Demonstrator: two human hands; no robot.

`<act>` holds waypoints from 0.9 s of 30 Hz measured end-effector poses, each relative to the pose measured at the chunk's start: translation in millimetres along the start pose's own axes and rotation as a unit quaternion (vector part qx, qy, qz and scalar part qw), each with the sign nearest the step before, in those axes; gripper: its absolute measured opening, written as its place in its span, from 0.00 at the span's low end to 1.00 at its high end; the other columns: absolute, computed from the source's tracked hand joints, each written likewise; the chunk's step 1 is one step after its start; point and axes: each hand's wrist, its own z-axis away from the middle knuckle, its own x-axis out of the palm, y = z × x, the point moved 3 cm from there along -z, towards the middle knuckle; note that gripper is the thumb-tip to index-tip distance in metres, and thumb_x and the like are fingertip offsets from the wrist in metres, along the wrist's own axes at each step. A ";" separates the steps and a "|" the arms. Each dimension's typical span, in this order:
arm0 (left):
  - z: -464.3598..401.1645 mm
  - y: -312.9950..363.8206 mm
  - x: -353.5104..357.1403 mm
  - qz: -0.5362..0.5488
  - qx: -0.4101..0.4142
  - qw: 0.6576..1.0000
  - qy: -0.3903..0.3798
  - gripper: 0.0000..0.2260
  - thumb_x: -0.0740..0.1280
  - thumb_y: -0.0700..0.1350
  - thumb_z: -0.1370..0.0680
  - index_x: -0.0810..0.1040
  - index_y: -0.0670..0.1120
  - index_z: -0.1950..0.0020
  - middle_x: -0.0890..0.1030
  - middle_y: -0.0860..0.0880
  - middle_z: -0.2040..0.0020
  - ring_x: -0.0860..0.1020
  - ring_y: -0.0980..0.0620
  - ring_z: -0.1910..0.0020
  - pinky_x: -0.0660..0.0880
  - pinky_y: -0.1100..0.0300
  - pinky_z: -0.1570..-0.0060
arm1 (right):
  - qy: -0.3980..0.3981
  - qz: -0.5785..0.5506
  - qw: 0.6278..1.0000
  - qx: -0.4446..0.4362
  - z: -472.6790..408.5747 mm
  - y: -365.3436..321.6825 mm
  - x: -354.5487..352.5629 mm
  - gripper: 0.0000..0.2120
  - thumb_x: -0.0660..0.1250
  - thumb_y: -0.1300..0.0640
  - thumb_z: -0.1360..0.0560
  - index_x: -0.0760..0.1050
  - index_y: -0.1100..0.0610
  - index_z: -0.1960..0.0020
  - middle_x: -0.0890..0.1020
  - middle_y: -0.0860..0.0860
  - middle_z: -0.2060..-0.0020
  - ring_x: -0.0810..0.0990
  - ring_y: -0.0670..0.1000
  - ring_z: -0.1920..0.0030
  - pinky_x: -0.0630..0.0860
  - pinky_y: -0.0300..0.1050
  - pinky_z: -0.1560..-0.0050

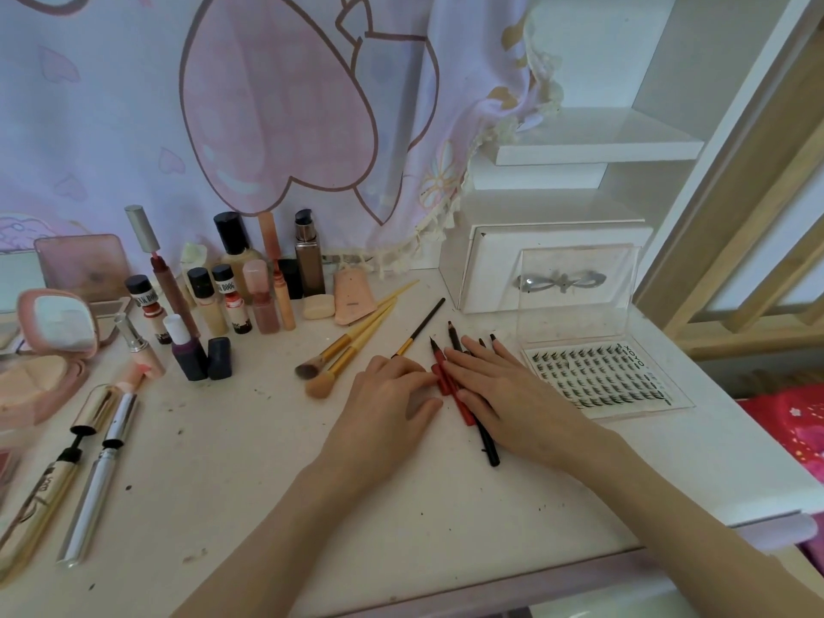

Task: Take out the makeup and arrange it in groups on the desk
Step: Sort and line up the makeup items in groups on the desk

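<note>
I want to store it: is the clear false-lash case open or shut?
Open: the lash case has its clear lid raised upright behind the lash tray.

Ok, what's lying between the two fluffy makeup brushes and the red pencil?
In the head view, the left hand and a thin black-and-gold brush lie between the fluffy brushes and the red pencil.

Table (249,461): smooth matt white laminate w/ dark specks; curtain (133,104) behind is thin printed cloth w/ frilly trim. Lash case (579,278) is clear glossy plastic, brushes (352,350) have matt yellow handles, shiny gold metal ferrules & soft bristles. Two long tubes (96,479) at left look glossy metallic silver/gold; red pencil (455,390) looks matt.
</note>
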 end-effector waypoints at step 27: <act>0.6 -62.5 -49.4 -0.052 -0.235 0.970 0.038 0.16 0.63 0.49 0.22 0.73 0.47 0.35 0.71 0.49 0.46 0.68 0.52 0.48 0.69 0.58 0.43 | 0.010 0.148 0.981 -0.127 -112.7 -5.0 -21.5 0.08 0.58 0.64 0.22 0.74 0.58 0.46 0.77 0.52 0.49 0.72 0.52 0.46 0.63 0.41 0.58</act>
